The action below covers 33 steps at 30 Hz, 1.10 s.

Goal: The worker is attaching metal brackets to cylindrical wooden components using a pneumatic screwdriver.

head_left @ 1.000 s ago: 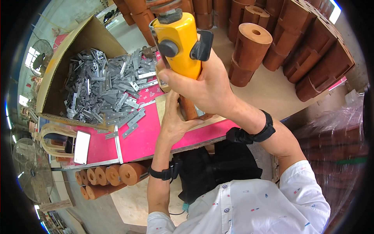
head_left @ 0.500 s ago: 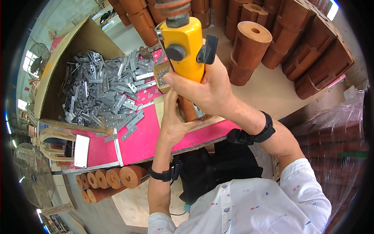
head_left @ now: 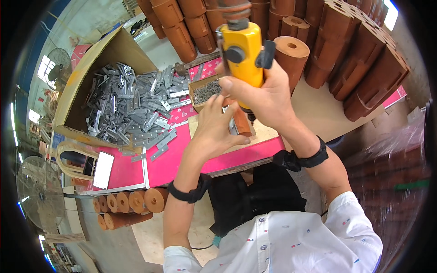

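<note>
My right hand (head_left: 269,98) is wrapped round a yellow power screwdriver (head_left: 246,54) held upright. Its dark tip points down just to the right of a reddish-brown wooden piece (head_left: 241,123). Whether tip and wood touch, I cannot tell. Over the wood's left side my left hand (head_left: 213,125) is closed, thumb at the near end and fingers at the far end. A strip of grey metal (head_left: 231,122) shows along the wood by these fingers. The piece rests on a pale board (head_left: 263,133); the hands hide part of it.
Left of my hands a tipped cardboard box (head_left: 75,100) spills grey metal plates (head_left: 136,102) over the pink tabletop (head_left: 170,164). A small box of screws (head_left: 207,92) stands behind my left hand. Brown wooden cylinders (head_left: 291,54) stand at the back and right. A phone (head_left: 104,169) lies at the left edge.
The view has shifted, with the bench farther right in it. The screwdriver has moved right, off the wooden piece and to its right side. My left hand still holds the piece, now from above.
</note>
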### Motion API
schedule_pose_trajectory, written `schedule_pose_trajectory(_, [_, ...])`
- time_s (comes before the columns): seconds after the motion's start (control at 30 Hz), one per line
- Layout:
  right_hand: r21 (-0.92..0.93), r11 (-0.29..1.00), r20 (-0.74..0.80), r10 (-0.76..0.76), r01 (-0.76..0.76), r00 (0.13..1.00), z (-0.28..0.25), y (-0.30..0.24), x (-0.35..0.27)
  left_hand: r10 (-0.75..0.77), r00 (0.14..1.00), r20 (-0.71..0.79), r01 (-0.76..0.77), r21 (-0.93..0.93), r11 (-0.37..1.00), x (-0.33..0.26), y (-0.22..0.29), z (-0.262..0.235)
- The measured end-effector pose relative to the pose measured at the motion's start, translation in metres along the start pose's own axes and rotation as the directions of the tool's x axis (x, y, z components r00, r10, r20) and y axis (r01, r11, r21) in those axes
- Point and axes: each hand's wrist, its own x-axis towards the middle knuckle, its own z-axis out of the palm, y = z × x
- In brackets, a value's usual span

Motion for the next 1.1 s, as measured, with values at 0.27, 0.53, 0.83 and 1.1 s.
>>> schedule_pose_trajectory(0.27, [-0.024, 0.996, -0.098, 0.081, -0.084, 0.992, -0.029, 0.003, -0.019, -0.193, 0.908, 0.373, 0.009, 0.444, 0.896, 0.042, 0.029, -0.021])
schedule_pose_trajectory(0.53, [-0.057, 0.995, -0.094, 0.081, -0.087, 0.992, -0.032, 0.011, -0.017, -0.046, 0.982, -0.183, -0.075, -0.601, 0.796, -0.024, -0.05, 0.04])
schedule_pose_trajectory(0.83, [-0.079, 0.992, -0.069, 0.092, -0.097, 0.993, -0.023, 0.024, -0.017, -0.14, 0.982, -0.125, 0.029, -0.637, 0.77, -0.026, -0.048, 0.032])
schedule_pose_trajectory(1.1, [-0.01, 0.993, -0.086, 0.114, -0.115, 0.99, -0.021, 0.027, -0.02, -0.147, 0.981, -0.13, 0.045, -0.582, 0.812, -0.036, -0.043, 0.03])
